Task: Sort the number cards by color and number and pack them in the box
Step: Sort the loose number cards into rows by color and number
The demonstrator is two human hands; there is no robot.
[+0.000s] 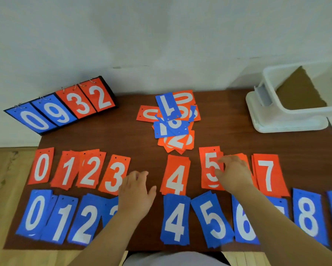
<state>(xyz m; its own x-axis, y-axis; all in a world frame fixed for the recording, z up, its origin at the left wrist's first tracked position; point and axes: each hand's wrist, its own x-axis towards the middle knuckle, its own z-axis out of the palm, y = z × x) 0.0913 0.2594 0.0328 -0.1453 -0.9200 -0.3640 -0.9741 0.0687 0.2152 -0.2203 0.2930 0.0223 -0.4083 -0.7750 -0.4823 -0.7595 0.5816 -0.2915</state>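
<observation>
Nearest the viewer, in front of the orange 4 pile (175, 175), the row of blue piles (177, 219) is laid out in number order on the brown table (123, 135). Level with the orange 4 pile, the other orange piles are ranged to its left and right.

Just left of it the left hand (136, 191) is held over bare table, fingers spread and relaxed, with nothing in it. Right of it the right hand (234, 173) is laid across the orange 5 card (209, 167) and the pile next to it. Its fingers are extended and no card is seen to be pinched, though the hand is blurred.

Beyond the orange 4 pile an unsorted heap (173, 120) of mixed cards is left. Farther back to the right the white box (295, 112) is standing; farther back to the left, a flip scoreboard (65, 108).

The cards are judged thin, light, slightly flexible and slick against one another, so piles are easily fanned. Lying flat, a card is best lifted at a short edge or corner; a pile should be squared, then pinched across its long sides.
</observation>
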